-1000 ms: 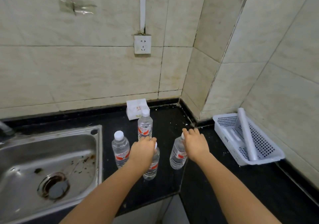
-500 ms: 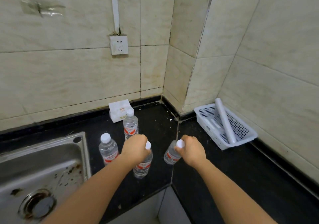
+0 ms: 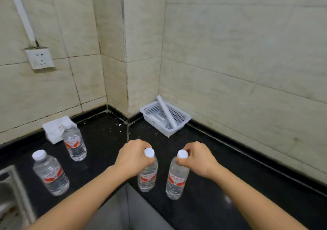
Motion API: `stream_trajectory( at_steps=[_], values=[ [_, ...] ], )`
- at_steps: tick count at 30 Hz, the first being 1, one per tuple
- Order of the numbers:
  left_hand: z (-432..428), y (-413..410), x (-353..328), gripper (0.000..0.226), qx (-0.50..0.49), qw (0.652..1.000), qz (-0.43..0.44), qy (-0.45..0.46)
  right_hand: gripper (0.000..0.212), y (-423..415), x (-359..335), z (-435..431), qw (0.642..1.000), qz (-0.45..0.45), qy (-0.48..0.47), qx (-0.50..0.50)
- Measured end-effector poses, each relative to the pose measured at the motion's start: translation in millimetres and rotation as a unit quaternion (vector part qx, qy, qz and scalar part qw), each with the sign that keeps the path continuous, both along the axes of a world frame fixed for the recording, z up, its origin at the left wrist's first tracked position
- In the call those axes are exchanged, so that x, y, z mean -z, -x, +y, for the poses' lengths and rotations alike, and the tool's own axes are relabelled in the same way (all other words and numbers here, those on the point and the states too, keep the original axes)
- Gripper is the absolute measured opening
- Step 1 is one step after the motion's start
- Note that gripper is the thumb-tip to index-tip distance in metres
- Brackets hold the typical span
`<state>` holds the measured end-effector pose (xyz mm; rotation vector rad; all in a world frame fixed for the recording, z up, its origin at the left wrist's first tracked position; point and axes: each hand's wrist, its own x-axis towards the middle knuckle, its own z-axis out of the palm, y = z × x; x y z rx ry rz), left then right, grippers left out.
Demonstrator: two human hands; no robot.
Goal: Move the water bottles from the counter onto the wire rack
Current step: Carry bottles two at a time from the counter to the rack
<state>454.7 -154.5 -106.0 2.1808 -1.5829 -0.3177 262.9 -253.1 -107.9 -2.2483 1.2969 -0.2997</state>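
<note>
- Bottles: four show, and none is on the wire rack, which is not in view at all.
- Left hand (image 3: 134,159) is closed round the neck of one bottle (image 3: 147,176); right hand (image 3: 198,159) is closed round the neck of a second bottle (image 3: 176,178). Both bottles hang upright over the dark table (image 3: 203,159), apparently just clear of it, though the angle makes that hard to tell.
- Two more stand untouched on the table to the left: a near bottle (image 3: 50,173) beside the sink (image 3: 10,194), and a far bottle (image 3: 75,143) in front of a white packet (image 3: 53,128).
- So the carry has barely begun; two bottles are in hand, two wait.
- Against the frame half a second ago, the view has swung right: the wall socket (image 3: 39,58) and sink sit nearer the left edge, the white basket (image 3: 165,118) nearer the middle, and the held pair has moved right, away from the standing two.
</note>
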Motion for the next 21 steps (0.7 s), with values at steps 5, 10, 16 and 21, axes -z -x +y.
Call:
stream_trajectory(
  at_steps=[5,10,16,21],
  values=[
    [-3,117,-19,0.011,0.102,0.993,0.047,0.018,0.024,131,-25,39,0.996,-0.022,0.026,0.087],
    [13,252,-33,0.010,0.172,0.979,0.092,0.052,0.025,268,-43,95,0.982,-0.037,0.052,0.178],
    [43,407,-49,0.010,0.268,0.953,0.123,0.068,0.027,418,-56,169,0.959,-0.047,0.066,0.272],
    [64,526,-70,0.012,0.372,0.914,0.146,0.072,0.029,529,-72,223,0.925,-0.067,0.083,0.364]
  ],
)
